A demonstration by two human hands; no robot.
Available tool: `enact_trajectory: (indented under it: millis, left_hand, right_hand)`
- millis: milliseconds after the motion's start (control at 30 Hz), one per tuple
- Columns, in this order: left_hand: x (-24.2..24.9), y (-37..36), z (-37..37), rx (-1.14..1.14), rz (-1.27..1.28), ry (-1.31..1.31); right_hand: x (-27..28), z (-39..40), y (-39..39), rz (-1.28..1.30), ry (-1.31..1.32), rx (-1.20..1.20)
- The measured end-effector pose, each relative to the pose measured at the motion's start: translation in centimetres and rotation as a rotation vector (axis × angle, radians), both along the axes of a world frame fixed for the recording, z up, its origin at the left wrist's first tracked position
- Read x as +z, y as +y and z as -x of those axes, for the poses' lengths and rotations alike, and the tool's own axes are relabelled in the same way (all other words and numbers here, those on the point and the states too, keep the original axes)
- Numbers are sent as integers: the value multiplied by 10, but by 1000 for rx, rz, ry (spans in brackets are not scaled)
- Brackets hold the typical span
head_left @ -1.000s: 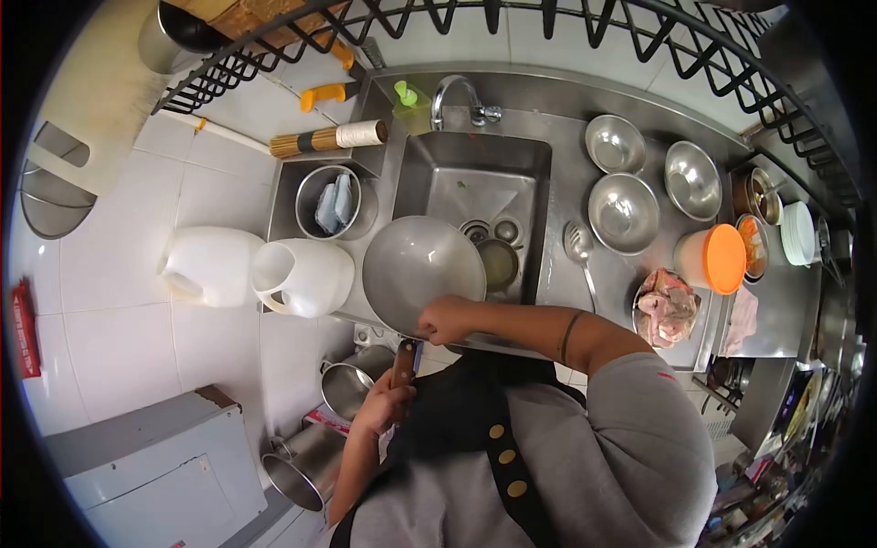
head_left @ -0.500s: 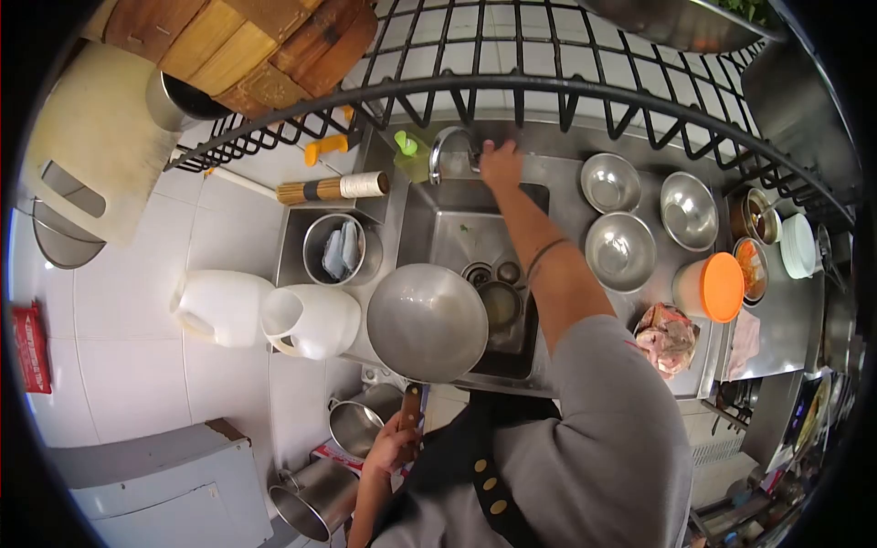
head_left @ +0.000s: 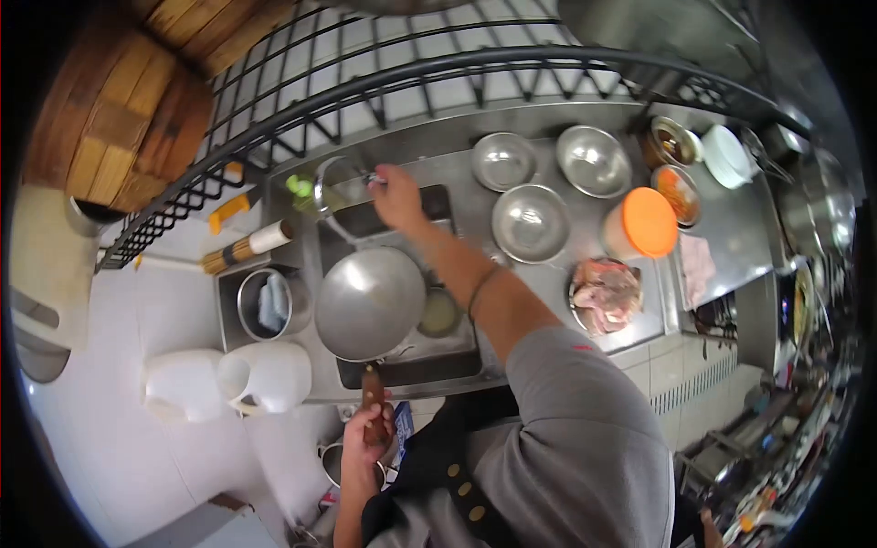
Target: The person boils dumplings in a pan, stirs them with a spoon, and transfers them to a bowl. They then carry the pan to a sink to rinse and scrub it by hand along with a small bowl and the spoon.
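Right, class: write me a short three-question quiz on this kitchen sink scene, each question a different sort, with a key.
1. True or false: the left hand grips the wooden handle of the wok.
2. Multiple choice: the right hand is at the A) tap B) orange lid C) plate of raw meat.
3. Fill in: the wok sits over the ____.

Key: 1 true; 2 A; 3 sink.
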State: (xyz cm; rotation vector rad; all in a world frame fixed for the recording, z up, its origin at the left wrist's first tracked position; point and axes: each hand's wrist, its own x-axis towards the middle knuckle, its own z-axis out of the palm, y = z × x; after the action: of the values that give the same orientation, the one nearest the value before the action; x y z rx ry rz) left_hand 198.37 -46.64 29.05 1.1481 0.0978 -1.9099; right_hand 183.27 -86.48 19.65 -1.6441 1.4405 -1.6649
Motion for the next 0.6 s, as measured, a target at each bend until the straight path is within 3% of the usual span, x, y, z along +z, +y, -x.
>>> enact_trajectory:
  millis: [100, 200, 267, 300, 367, 433, 467, 533, 600]
  left_hand:
    - [0, -39, 28, 51, -36, 14]
    - [-26, -63, 49, 43, 27, -17]
    - [-62, -65, 42, -160, 177, 48]
    - [-58, -68, 46, -214, 185, 7]
    - [-64, -63, 49, -238, 202, -40]
    - [-87, -62, 48, -508, 311, -190]
    - [-90, -60, 51, -497, 323, -185]
    - [-93, -54, 50, -463, 598, -473]
    - [-69, -56, 38, -517, 593, -390]
  right_hand:
    - [59, 38, 110, -231, -308, 195]
    - [54, 65, 220, -422, -159, 203]
    - [7, 62, 269, -711, -188, 346]
    - [22, 65, 276, -715, -178, 391]
    - [70, 68, 276, -1557, -860, 745]
    - [37, 58, 275, -1554, -767, 776]
    - [25, 55, 276, -1548, -711, 779]
    - [19, 45, 280, -1489, -748, 746]
    - [0, 41, 280, -1431, -945, 860]
